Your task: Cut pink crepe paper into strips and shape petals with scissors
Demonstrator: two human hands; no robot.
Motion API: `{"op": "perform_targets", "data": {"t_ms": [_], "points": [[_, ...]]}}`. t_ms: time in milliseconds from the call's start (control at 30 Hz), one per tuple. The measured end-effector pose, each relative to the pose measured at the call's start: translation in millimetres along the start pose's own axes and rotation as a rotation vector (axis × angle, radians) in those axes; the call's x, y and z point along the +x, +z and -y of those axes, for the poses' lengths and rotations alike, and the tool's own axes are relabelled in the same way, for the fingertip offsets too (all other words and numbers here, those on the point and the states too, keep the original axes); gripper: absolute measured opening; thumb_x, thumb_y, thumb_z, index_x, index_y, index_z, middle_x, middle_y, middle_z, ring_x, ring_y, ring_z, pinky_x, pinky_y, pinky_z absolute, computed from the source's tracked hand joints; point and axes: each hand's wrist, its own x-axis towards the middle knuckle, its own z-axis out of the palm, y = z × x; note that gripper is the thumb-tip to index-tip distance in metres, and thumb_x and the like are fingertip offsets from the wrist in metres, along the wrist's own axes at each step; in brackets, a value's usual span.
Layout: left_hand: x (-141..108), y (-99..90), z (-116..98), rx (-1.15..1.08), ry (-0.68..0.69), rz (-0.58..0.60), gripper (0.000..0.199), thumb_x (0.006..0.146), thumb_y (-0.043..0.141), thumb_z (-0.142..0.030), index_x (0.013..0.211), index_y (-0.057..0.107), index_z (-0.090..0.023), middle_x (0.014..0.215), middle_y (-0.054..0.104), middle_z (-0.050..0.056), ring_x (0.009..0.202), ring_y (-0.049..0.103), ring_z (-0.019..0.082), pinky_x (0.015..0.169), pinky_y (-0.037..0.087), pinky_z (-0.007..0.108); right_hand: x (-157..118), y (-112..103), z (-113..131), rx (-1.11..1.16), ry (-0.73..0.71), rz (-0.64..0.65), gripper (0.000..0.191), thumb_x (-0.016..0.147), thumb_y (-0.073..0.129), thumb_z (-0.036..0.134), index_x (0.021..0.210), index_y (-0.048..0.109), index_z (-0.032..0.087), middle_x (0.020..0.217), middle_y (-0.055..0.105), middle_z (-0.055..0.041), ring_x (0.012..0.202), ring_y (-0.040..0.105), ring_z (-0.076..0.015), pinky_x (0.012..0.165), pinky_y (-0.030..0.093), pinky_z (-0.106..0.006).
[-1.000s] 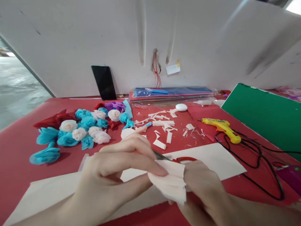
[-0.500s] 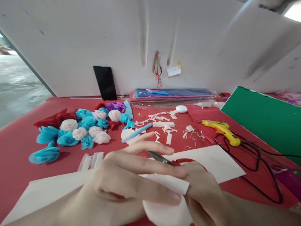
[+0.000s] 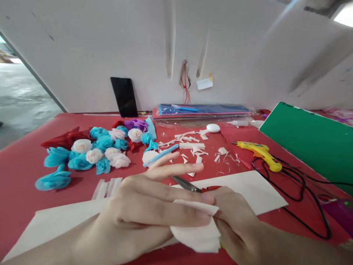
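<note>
A folded piece of cream paper [image 3: 197, 235], curved along its lower edge, is between my two hands. My left hand [image 3: 143, 209] grips it, with the index finger stretched across its front and two other fingers raised off it. My right hand [image 3: 237, 217] is closed at the paper's right edge; its fingertips are mostly hidden. A speck of yellow shows under the right hand, too small to name. Just beyond the hands, scissors [image 3: 187, 184] with red handles lie over a cream sheet [image 3: 248, 189], partly covered by my fingers.
Blue, white and red paper flowers [image 3: 103, 143] are heaped at the left. Paper scraps [image 3: 193, 145] and a light blue pen [image 3: 161, 155] lie mid-table. A yellow glue gun [image 3: 259, 151] with a black cord and a green board [image 3: 306, 143] are at the right. A phone [image 3: 124, 97] leans against the wall.
The cream paper has shifted slightly up and is bent differently, with its lower edge now higher. Both hands have moved a little, and my right hand covers more of the scissors' handles.
</note>
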Motion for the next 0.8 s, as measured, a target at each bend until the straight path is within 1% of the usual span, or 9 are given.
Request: {"op": "perform_targets", "data": {"t_ms": [100,233,333,400,467,533,633,700,800], "points": [[-0.4,0.8,0.9,-0.013,-0.025,0.002,0.052,0.082,0.059,-0.002,0.125,0.054,-0.032,0.114,0.067,-0.003,0.105,0.065,0.015,0.112,0.033,0.034,1.4,1.2,-1.4,-0.016,0.012,-0.014,0.029,0.088,0.033,0.006,0.072,0.053,0.019,0.060,0.064,0.0030,0.052,0.057,-0.0067,0.054,0.046,-0.014],[0.2,1.7,2.5,-0.023,-0.022,-0.026,0.048,0.083,0.056,-0.001,0.122,0.058,-0.030,0.113,0.068,-0.003,0.106,0.064,0.014,0.110,0.036,0.031,0.7,5.4,-4.2,-0.005,0.020,-0.053,0.029,0.088,0.034,0.007,0.068,0.051,0.020,0.056,0.060,0.0037,0.048,0.054,-0.0069,0.052,0.045,-0.016],[-0.6,3.1,3.4,-0.036,-0.044,-0.060,0.048,0.082,0.058,-0.002,0.120,0.059,-0.032,0.110,0.069,-0.005,0.113,0.059,0.017,0.109,0.039,0.036,-0.7,8.1,-5.5,0.048,0.061,-0.045,0.029,0.085,0.034,0.005,0.065,0.050,0.019,0.056,0.058,0.0041,0.048,0.052,-0.0061,0.050,0.042,-0.015],[-1.8,4.7,4.9,-0.067,-0.069,-0.072,0.048,0.082,0.058,-0.002,0.118,0.060,-0.034,0.107,0.070,-0.006,0.114,0.059,0.018,0.109,0.039,0.037,-0.8,8.4,-7.2,0.102,0.121,0.013,0.029,0.085,0.035,0.004,0.065,0.049,0.018,0.057,0.058,0.0042,0.050,0.052,-0.0055,0.050,0.040,-0.014],[-3.2,7.3,7.8,-0.103,-0.105,-0.082,0.046,0.083,0.057,-0.003,0.117,0.061,-0.035,0.108,0.070,-0.006,0.113,0.059,0.018,0.108,0.040,0.037,-0.3,8.2,-10.3,0.161,0.219,0.100,0.028,0.085,0.035,0.004,0.066,0.050,0.018,0.060,0.057,0.0043,0.053,0.052,-0.0052,0.051,0.039,-0.013],[-4.5,10.6,11.8,-0.141,-0.150,-0.119,0.042,0.084,0.058,-0.006,0.112,0.064,-0.036,0.106,0.070,-0.005,0.111,0.061,0.019,0.103,0.045,0.036,0.1,8.8,-14.9,0.237,0.314,0.160,0.027,0.088,0.036,0.008,0.068,0.051,0.017,0.060,0.055,0.0043,0.054,0.052,-0.0050,0.052,0.038,-0.013],[-5.6,15.4,17.7,-0.196,-0.220,-0.198,0.036,0.083,0.060,-0.008,0.104,0.069,-0.036,0.101,0.072,-0.005,0.103,0.066,0.018,0.093,0.053,0.032,-0.5,12.3,-22.4,0.400,0.414,0.170,0.027,0.095,0.035,0.019,0.073,0.052,0.017,0.061,0.056,0.0032,0.053,0.050,-0.0055,0.051,0.038,-0.014],[-5.8,17.0,20.1,-0.203,-0.270,-0.222,0.035,0.081,0.062,-0.008,0.099,0.071,-0.036,0.098,0.073,-0.006,0.099,0.068,0.018,0.096,0.051,0.034,-1.4,14.9,-25.5,0.481,0.453,0.167,0.026,0.096,0.034,0.021,0.077,0.052,0.016,0.061,0.057,0.0022,0.052,0.049,-0.0060,0.051,0.039,-0.015],[-5.5,16.4,21.1,-0.205,-0.307,-0.219,0.033,0.078,0.066,-0.009,0.096,0.072,-0.036,0.095,0.074,-0.008,0.098,0.068,0.019,0.107,0.040,0.041,-2.3,16.2,-25.9,0.496,0.452,0.163,0.025,0.094,0.033,0.015,0.078,0.053,0.015,0.062,0.056,0.0019,0.053,0.047,-0.0057,0.051,0.038,-0.015]]}}
